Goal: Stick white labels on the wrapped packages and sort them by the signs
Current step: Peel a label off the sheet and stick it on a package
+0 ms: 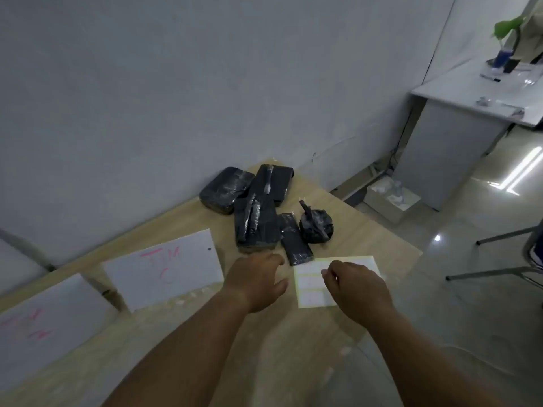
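Note:
Several black wrapped packages [255, 221] lie in a heap at the far corner of the wooden table [367, 233], among them a round one [316, 227] and a narrow one [294, 240]. A sheet of white labels [310, 284] lies flat just in front of them. My right hand [357, 289] hovers over the sheet with thumb and forefinger pinched near a label; whether it grips one I cannot tell. My left hand [255, 279] rests beside the sheet's left edge, fingers spread, holding nothing. Two white signs with pink writing stand to the left, one near [164, 271], one farther left [44, 321].
A grey wall runs behind the table. To the right, past the table's edge, are a glossy tiled floor, a cardboard box [392, 201], a white desk [482, 92] with small items, and chair legs [499, 254].

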`<state>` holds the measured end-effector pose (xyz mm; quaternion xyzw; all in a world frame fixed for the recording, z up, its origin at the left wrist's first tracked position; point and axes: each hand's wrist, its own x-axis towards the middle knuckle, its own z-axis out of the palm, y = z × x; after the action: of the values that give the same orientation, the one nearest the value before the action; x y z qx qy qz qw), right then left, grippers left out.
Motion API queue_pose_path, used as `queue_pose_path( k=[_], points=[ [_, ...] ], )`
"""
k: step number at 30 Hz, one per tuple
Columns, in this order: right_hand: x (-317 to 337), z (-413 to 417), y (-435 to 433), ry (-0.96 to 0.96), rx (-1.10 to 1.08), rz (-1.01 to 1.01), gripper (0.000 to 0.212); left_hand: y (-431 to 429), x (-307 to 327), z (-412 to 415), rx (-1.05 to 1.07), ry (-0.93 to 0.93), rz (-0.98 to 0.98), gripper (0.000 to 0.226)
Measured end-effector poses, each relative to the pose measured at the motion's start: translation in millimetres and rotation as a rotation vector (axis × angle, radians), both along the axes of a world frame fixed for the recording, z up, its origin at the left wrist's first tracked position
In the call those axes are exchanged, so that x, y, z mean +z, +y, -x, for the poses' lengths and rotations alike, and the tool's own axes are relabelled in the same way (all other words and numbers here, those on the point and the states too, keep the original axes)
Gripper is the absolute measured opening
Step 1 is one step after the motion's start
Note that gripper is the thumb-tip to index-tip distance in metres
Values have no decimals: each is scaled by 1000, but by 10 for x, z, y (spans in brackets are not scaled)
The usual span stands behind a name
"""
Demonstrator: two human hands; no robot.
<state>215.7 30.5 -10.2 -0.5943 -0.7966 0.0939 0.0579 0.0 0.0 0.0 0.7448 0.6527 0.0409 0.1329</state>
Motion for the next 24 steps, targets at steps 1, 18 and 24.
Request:
queue_pose_path(
  k=[1, 18, 24],
  points=[
    [-35, -56, 74, -26, 2, 22, 35, 74, -41, -55, 3, 14, 34, 47],
    [-738, -465, 455, -109, -17, 193, 37, 463, -764, -471, -262, 279, 107, 58],
    [-816, -456, 394, -181, -4, 154, 47, 337, -927, -465, -307, 354, 94, 62]
  ],
)
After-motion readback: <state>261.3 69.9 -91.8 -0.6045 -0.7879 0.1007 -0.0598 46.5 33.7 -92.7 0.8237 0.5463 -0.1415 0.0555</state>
